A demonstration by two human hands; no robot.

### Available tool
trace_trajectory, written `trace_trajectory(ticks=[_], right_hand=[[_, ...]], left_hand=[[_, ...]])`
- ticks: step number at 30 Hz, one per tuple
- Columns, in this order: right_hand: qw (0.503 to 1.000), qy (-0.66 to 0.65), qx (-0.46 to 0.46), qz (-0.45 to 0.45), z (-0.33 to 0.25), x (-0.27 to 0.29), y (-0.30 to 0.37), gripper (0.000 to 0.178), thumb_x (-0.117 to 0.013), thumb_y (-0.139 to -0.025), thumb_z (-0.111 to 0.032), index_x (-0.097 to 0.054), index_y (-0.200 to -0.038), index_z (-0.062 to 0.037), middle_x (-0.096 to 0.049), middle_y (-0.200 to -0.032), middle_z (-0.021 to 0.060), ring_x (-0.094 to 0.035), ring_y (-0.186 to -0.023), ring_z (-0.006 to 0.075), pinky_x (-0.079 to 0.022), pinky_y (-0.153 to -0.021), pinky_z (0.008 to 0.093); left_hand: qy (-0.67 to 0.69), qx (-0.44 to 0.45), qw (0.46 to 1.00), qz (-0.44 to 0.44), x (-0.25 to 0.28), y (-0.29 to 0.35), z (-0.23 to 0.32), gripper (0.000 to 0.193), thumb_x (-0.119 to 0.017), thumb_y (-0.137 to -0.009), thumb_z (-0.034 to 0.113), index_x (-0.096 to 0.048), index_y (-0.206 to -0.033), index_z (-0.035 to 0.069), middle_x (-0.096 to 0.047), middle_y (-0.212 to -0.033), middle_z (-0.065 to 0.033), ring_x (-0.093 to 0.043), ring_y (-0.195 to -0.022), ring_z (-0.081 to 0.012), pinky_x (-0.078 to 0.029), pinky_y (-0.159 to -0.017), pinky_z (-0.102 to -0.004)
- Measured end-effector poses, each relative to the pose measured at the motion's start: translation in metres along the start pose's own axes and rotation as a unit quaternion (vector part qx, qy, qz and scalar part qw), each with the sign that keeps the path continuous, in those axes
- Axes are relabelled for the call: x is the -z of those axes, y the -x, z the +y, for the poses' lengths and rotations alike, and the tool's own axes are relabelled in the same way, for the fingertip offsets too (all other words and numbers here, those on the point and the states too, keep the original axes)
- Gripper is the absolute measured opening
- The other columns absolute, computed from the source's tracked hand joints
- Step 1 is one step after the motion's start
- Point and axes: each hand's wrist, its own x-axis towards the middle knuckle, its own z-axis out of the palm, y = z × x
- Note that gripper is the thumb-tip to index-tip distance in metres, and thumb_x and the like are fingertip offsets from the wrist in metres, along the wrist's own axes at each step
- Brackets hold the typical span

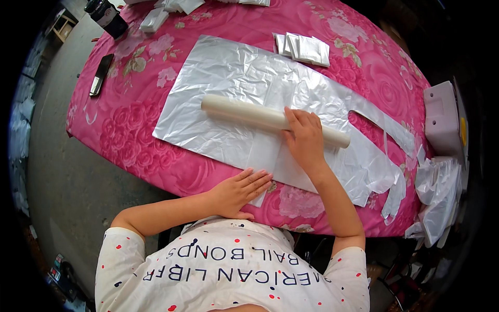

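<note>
A stack of thin whitish plastic carrier bags (223, 67) lies spread flat on the table, handle loops toward the right. Across it rests a long pale cylindrical roll (244, 112), slanting from upper left to lower right. My right hand (305, 136) is closed over the roll right of its middle, fingers on its far side. Near the table's front edge, my left hand (240, 192) lies flat with fingers stretched out, holding nothing. Beneath its fingertips is a narrow translucent plastic strip (265, 151), which reaches up to the roll; whether it joins the roll I cannot tell.
A pink flowered cloth (125, 151) covers the table. Folded plastic packets (306, 49) lie beyond the bags, more (154, 20) at the far left. A phone (102, 74) and dark bottle (107, 18) stand left. At right are a pale box (443, 122) and crumpled bags (439, 192).
</note>
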Motion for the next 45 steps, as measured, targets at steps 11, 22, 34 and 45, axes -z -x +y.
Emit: trace_trajectory(ticks=[11,22,34,45], right_hand=[[0.995,-0.008,0.092,0.023,0.016,0.003,-0.025,0.044,-0.062,-0.069,0.002,-0.057,-0.112,-0.0034,-0.056,-0.111,0.0121,-0.048,-0.108,0.0313,-0.038,-0.097,0.0410],[0.978,-0.149,0.092,-0.109,-0.030,0.001,0.041,0.044,-0.057,-0.064,0.007,-0.058,-0.108,0.0004,-0.056,-0.112,0.0112,-0.051,-0.106,0.0294,-0.044,-0.090,0.0376],[0.989,-0.148,0.012,-0.005,-0.040,-0.012,0.047,0.031,-0.063,-0.067,0.003,-0.065,-0.097,-0.0036,-0.062,-0.101,0.0094,-0.057,-0.092,0.0277,-0.049,-0.077,0.0351],[0.884,-0.289,-0.361,-0.070,-0.033,-0.002,0.018,0.022,-0.060,-0.083,-0.017,-0.065,-0.075,0.0023,-0.060,-0.058,0.0107,-0.056,-0.049,0.0134,-0.043,-0.051,0.0275]], left_hand=[[-0.040,-0.092,0.990,0.103,0.010,0.030,-0.021,0.041,-0.059,-0.082,0.021,-0.052,-0.116,0.001,-0.048,-0.129,-0.0133,-0.047,-0.118,-0.0247,-0.036,-0.102,-0.0403],[0.270,0.006,0.930,0.249,0.036,0.020,-0.012,0.015,-0.065,-0.075,0.007,-0.060,-0.088,0.005,-0.064,-0.101,-0.0086,-0.062,-0.095,-0.0222,-0.049,-0.088,-0.0371],[-0.011,0.021,0.979,0.202,0.027,-0.016,-0.061,0.058,-0.066,-0.070,0.020,-0.048,-0.124,0.005,-0.055,-0.120,-0.0101,-0.054,-0.109,-0.0239,-0.040,-0.095,-0.0385],[0.216,0.227,0.902,0.298,0.043,-0.040,-0.047,0.060,-0.056,-0.084,0.021,-0.033,-0.133,-0.003,-0.046,-0.128,-0.0180,-0.051,-0.106,-0.0295,-0.040,-0.090,-0.0408]])
